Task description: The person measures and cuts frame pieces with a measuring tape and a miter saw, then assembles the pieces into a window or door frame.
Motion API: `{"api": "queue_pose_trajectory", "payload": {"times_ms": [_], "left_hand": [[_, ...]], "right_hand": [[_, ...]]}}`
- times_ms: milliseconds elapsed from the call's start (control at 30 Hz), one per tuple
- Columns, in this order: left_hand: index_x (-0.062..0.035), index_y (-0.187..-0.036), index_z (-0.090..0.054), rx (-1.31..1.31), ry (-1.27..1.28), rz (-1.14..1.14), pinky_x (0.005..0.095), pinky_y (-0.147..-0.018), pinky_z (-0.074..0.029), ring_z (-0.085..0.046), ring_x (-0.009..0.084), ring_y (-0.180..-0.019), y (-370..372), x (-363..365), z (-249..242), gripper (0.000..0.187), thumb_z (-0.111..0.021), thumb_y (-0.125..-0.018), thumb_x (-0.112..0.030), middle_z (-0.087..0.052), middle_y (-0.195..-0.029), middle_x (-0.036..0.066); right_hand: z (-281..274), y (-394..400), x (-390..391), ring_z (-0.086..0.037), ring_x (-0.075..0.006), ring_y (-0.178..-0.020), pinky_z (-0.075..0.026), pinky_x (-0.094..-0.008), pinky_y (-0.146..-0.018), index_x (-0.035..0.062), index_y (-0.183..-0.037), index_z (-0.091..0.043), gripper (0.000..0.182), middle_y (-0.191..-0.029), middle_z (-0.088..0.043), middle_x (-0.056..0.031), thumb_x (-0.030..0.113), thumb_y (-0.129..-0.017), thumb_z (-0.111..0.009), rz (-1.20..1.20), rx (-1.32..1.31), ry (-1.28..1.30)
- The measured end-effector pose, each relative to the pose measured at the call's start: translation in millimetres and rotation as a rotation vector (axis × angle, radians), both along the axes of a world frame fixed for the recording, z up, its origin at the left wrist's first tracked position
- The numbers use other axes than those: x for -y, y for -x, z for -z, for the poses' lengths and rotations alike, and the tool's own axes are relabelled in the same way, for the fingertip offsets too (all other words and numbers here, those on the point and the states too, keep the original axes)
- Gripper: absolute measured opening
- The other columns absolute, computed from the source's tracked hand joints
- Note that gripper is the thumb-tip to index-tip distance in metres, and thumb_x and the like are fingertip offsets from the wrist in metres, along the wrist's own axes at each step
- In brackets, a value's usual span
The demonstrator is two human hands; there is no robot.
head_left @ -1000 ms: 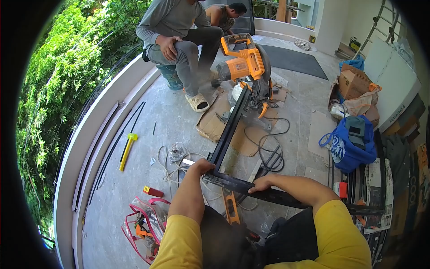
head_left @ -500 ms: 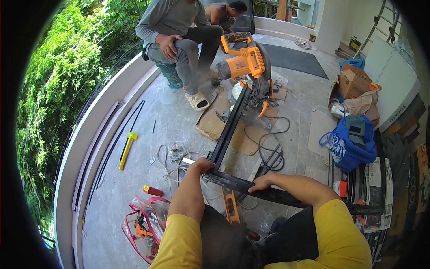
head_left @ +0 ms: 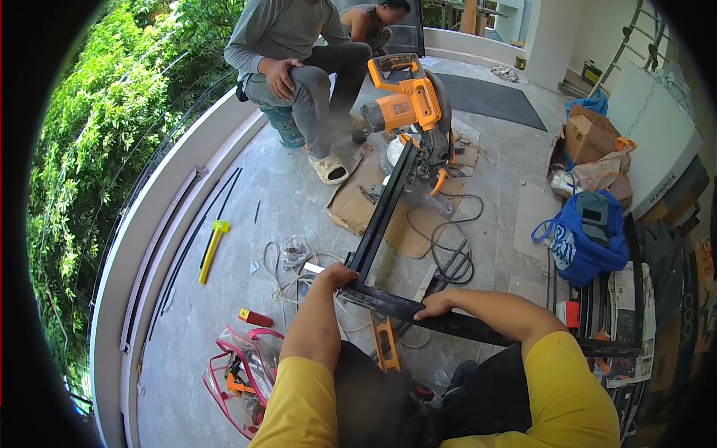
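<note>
Two dark metal bars meet at a corner in front of me. One bar [head_left: 385, 209] runs away toward the orange miter saw [head_left: 407, 104]; the other bar [head_left: 467, 327] runs right, across my lap. My left hand [head_left: 340, 275] is closed round the corner where they meet. My right hand [head_left: 435, 305] grips the crosswise bar a little right of the corner, thumb on its near side. Below the corner lies an orange level [head_left: 385, 343]. The far end of the lengthwise bar reaches the base of the saw.
A person [head_left: 299, 75] sits left of the saw, and another person [head_left: 373, 26] crouches behind. A clear bag [head_left: 239, 381] of tools, a red box [head_left: 255, 318], a yellow tool [head_left: 213, 252] and a cable [head_left: 455, 261] lie on the floor. At right is a blue bag [head_left: 582, 239].
</note>
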State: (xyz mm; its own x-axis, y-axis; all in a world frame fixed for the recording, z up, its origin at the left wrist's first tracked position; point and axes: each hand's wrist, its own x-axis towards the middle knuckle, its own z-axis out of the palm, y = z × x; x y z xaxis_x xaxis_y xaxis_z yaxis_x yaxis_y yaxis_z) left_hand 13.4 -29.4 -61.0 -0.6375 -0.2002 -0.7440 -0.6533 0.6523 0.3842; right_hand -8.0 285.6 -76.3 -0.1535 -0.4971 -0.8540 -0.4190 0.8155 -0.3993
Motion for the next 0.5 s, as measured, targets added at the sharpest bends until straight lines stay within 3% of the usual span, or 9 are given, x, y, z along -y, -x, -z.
{"api": "queue_pose_trajectory", "payload": {"times_ms": [133,200,267,500], "left_hand": [[0.0046,-0.108,-0.06,0.005,0.001,0.006,0.0369,-0.065,-0.053,-0.062,0.0272,-0.077,-0.7,0.8,2.6,0.056,-0.068,-0.078,-0.042,-0.062,-0.096,0.019],[0.0058,-0.077,-0.064,-0.114,0.009,-0.037,0.0384,-0.052,-0.045,-0.057,0.0254,-0.056,-3.9,0.3,7.0,0.047,-0.067,-0.075,-0.041,-0.058,-0.064,0.014],[0.0057,-0.078,-0.064,-0.112,0.015,-0.029,0.0386,-0.052,-0.045,-0.057,0.0255,-0.056,-2.4,1.7,11.6,0.048,-0.067,-0.075,-0.042,-0.059,-0.065,0.014],[0.0067,-0.087,-0.066,-0.111,0.018,-0.019,0.0391,-0.055,-0.046,-0.059,0.0268,-0.061,-3.3,-1.0,4.5,0.05,-0.068,-0.075,-0.042,-0.061,-0.072,0.015]], "right_hand": [[0.1,-0.7,0.5,-0.054,-0.0325,-0.111,-0.04,-0.0402,-0.092,-0.0041,-0.121,-0.053,0.072,-0.12,-0.057,-0.0206,0.058,-0.085,-0.048,-0.003,-0.002,-0.004],[2.0,1.1,0.1,-0.054,-0.0324,-0.111,-0.04,-0.0401,-0.092,-0.0043,-0.121,-0.053,0.072,-0.12,-0.057,-0.0205,0.058,-0.085,-0.048,-0.007,-0.006,-0.005],[12.2,2.3,-1.1,-0.057,-0.0338,-0.106,-0.046,-0.0453,-0.086,-0.0037,-0.121,-0.053,0.073,-0.118,-0.057,-0.0188,0.059,-0.085,-0.048,-0.004,-0.008,0.004],[1.3,0.2,0.5,-0.057,-0.034,-0.105,-0.048,-0.0447,-0.084,-0.0034,-0.121,-0.053,0.074,-0.119,-0.056,-0.0191,0.06,-0.084,-0.049,-0.011,-0.025,0.003]]}}
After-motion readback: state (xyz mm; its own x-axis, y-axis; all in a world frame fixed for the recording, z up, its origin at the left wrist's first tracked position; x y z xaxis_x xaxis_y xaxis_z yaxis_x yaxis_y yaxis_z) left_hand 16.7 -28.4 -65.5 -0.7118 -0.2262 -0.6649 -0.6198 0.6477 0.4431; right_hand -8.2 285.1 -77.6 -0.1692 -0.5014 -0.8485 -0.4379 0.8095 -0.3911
